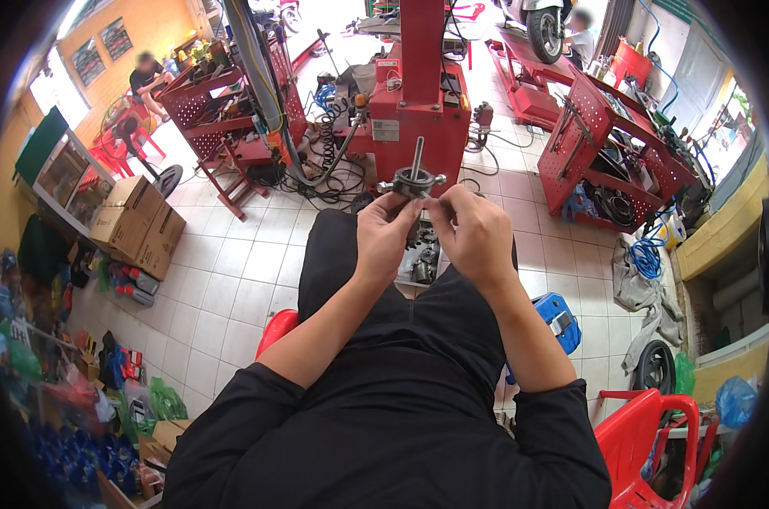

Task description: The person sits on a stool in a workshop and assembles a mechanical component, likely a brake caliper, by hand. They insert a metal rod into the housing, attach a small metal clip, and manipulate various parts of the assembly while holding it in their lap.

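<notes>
Above my knees, both hands close on a metal puller-like tool [412, 180]. It has a dark round collar, bolts sticking out at its sides and a long rod standing up from it. My left hand [379, 237] pinches it from the left between thumb and fingers. From the right, my right hand [476, 236] curls its fingers at the collar's near side; whether they hold a smaller part there is too small to tell. Between my knees, below the hands, a light tray [406, 278] holds dark metal parts [423, 268], partly hidden by my hands.
Ahead stands a red machine base [418, 127] with a post, cables and hoses beside it. Red perforated tool carts stand left [202, 119] and right [592, 153]. A blue case [558, 322] lies by my right leg, a red chair [648, 441] behind it. Cardboard boxes [138, 225] stand left.
</notes>
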`<move>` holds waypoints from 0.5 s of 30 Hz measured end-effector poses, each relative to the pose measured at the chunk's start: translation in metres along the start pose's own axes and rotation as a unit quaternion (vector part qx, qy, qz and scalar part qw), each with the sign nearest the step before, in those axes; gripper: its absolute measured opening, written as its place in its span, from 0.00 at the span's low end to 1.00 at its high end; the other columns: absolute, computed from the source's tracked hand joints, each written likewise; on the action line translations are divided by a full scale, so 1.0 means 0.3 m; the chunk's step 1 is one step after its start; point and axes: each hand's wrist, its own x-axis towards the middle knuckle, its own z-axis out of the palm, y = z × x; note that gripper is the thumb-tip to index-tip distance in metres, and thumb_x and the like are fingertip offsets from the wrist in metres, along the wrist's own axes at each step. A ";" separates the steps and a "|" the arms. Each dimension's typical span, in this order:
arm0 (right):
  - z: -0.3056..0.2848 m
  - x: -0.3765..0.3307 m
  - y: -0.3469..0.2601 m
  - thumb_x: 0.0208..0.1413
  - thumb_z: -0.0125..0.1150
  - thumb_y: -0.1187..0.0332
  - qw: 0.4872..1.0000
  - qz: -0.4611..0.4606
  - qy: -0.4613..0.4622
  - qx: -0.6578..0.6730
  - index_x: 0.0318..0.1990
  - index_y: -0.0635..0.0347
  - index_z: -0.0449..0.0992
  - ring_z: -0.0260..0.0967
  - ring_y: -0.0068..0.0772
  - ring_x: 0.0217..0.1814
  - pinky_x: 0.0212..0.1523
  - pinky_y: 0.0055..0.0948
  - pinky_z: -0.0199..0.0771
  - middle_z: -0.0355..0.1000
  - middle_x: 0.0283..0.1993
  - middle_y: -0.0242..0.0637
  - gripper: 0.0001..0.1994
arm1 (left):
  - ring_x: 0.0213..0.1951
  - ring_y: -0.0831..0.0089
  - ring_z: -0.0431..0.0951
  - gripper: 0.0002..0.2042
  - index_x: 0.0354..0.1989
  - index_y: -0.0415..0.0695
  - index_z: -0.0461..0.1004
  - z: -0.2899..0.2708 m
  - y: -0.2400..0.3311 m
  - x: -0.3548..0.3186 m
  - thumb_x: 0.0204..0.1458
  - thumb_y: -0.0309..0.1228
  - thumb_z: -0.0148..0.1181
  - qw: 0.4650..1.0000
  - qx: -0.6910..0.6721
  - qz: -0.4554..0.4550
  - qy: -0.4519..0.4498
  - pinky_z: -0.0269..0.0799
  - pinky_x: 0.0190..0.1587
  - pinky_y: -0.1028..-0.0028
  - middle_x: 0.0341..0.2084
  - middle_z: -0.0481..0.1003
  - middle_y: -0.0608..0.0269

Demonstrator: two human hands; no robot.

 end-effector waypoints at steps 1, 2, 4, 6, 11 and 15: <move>0.005 -0.003 0.002 0.51 0.60 0.63 0.999 -0.019 0.010 -0.024 0.26 0.58 0.68 0.69 0.41 0.20 0.21 0.35 0.66 0.69 0.19 0.37 0.11 | 0.31 0.85 0.73 0.08 0.40 0.33 0.74 0.001 0.000 -0.001 0.54 0.23 0.57 1.000 0.007 0.000 -0.008 0.67 0.34 0.84 0.32 0.76 0.65; 0.007 -0.004 0.002 0.51 0.60 0.63 0.999 -0.027 0.013 -0.036 0.25 0.58 0.67 0.69 0.40 0.19 0.21 0.35 0.66 0.69 0.18 0.36 0.11 | 0.33 0.84 0.74 0.08 0.41 0.34 0.73 0.001 -0.001 -0.002 0.54 0.23 0.56 1.000 0.014 0.000 -0.015 0.69 0.36 0.83 0.33 0.76 0.64; 0.010 -0.006 -0.001 0.51 0.60 0.63 0.997 -0.042 0.018 -0.060 0.23 0.57 0.65 0.68 0.40 0.18 0.20 0.35 0.65 0.68 0.17 0.36 0.13 | 0.35 0.82 0.75 0.09 0.42 0.34 0.73 0.002 -0.001 -0.004 0.54 0.24 0.56 1.000 0.019 -0.002 -0.021 0.70 0.38 0.82 0.35 0.76 0.63; 0.008 -0.008 -0.005 0.51 0.61 0.62 0.996 -0.035 0.005 -0.077 0.22 0.57 0.65 0.68 0.39 0.18 0.20 0.34 0.65 0.68 0.17 0.35 0.13 | 0.35 0.82 0.75 0.09 0.42 0.34 0.73 0.004 0.000 -0.004 0.54 0.24 0.56 1.000 0.016 -0.004 -0.019 0.70 0.38 0.82 0.35 0.76 0.63; -0.012 -0.002 -0.025 0.50 0.60 0.63 0.995 -0.024 -0.021 -0.098 0.27 0.59 0.67 0.68 0.40 0.19 0.21 0.35 0.65 0.69 0.19 0.36 0.11 | 0.33 0.83 0.74 0.08 0.41 0.35 0.73 0.001 0.002 -0.001 0.55 0.23 0.55 1.000 0.025 0.015 -0.010 0.69 0.35 0.83 0.33 0.76 0.65; -0.030 0.025 -0.066 0.51 0.60 0.67 0.997 -0.071 0.008 -0.005 0.36 0.61 0.69 0.70 0.44 0.25 0.26 0.38 0.68 0.71 0.26 0.40 0.09 | 0.34 0.84 0.72 0.08 0.40 0.33 0.73 -0.018 -0.010 0.008 0.54 0.22 0.55 1.000 -0.001 0.013 0.004 0.68 0.37 0.83 0.33 0.76 0.64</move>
